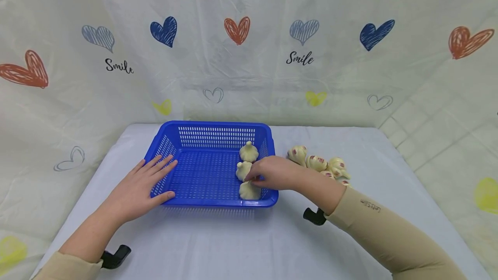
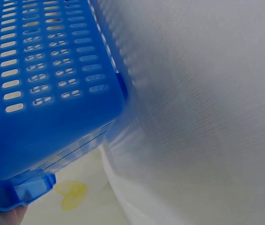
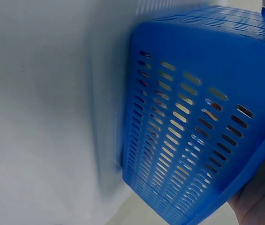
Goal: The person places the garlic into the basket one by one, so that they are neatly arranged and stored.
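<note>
A blue slotted plastic basket stands on the white-covered table. My left hand lies spread over its left rim, fingers straight and pointing inward. Along the basket's right side, three pale garlic bulbs sit in a row: a back one, a middle one and a front one. Reaching over the right rim, my right hand pinches the top of the front garlic bulb, whose stem is hidden by the fingers. Both wrist views mostly show the basket's outer wall, with a bit of palm in the right one.
Several more garlic bulbs with reddish patches lie on the table right of the basket, partly behind my right forearm. Behind the table hangs a pale sheet printed with hearts. Black wrist mounts show under both arms.
</note>
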`<state>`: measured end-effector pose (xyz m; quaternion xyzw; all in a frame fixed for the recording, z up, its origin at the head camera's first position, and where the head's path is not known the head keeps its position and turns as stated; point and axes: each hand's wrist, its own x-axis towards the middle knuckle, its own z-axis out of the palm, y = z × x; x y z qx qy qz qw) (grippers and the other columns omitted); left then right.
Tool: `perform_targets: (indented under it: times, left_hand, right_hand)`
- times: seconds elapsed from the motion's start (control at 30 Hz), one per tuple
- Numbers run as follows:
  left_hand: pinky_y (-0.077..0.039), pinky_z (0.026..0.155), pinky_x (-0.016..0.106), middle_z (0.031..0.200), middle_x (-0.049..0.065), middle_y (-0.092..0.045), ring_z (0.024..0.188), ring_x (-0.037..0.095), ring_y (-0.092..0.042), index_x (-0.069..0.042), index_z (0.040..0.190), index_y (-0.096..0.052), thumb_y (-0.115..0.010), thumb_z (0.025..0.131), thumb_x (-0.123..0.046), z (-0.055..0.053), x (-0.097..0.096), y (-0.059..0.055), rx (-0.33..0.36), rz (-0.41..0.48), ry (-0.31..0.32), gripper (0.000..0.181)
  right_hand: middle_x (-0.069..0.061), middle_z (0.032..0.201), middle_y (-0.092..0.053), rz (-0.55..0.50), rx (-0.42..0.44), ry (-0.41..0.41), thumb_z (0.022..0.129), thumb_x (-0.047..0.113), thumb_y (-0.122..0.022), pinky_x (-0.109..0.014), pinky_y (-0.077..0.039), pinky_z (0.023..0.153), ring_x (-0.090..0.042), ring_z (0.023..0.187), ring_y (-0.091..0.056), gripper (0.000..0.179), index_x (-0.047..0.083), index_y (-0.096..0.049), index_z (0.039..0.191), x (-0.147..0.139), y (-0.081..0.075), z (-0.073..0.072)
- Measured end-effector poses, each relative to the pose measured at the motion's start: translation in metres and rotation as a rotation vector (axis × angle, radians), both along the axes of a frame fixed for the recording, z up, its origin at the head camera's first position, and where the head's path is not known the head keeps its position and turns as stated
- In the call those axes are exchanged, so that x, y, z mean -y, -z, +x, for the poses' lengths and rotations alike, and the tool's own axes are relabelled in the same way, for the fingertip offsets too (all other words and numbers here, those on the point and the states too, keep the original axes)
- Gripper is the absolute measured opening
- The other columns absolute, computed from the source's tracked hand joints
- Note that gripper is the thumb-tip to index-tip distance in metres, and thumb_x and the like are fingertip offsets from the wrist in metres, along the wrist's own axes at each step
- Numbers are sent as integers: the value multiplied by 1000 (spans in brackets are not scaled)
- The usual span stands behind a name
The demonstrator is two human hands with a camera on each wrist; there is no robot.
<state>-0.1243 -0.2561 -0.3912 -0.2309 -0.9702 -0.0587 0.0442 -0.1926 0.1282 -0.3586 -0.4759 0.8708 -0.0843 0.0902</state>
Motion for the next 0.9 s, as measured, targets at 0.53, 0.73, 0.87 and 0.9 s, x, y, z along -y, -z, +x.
perform_targets:
  times: [0.53, 0.73, 0.87, 0.9]
  left_hand:
    - [5, 123, 43, 163, 5, -25, 149, 37, -20, -23, 159, -26, -57, 93, -60, 1, 0, 0, 17, 0, -15, 81]
    - [0, 123, 49, 163, 5, -25, 149, 37, -20, -24, 159, -26, -57, 93, -60, 0, -1, -1, 19, 0, -17, 81]
    - [-7, 122, 54, 163, 5, -26, 149, 37, -21, -23, 159, -27, -57, 93, -60, 0, 0, -1, 16, -4, -15, 81]
    - [-8, 121, 54, 163, 5, -26, 149, 37, -21, -23, 158, -27, -57, 93, -60, 0, 0, -1, 15, -5, -14, 81]
  right_hand:
    - [9, 107, -73, 32, -14, 5, 92, 30, -70, -31, -55, 86, -11, 99, -67, 26, 19, -75, 115, 1, -5, -1]
    - [5, 106, -74, 15, 14, 51, 92, 32, -71, -32, -55, 87, -13, 99, -68, 29, 19, -74, 117, -1, -14, -2]
    - [4, 109, -74, -9, 12, 58, 92, 32, -71, -32, -55, 89, -14, 102, -67, 30, 17, -74, 118, -5, -20, -3]
    - [3, 110, -73, -13, 12, 62, 92, 32, -71, -32, -55, 90, -13, 104, -67, 31, 17, -74, 119, -6, -21, -2]
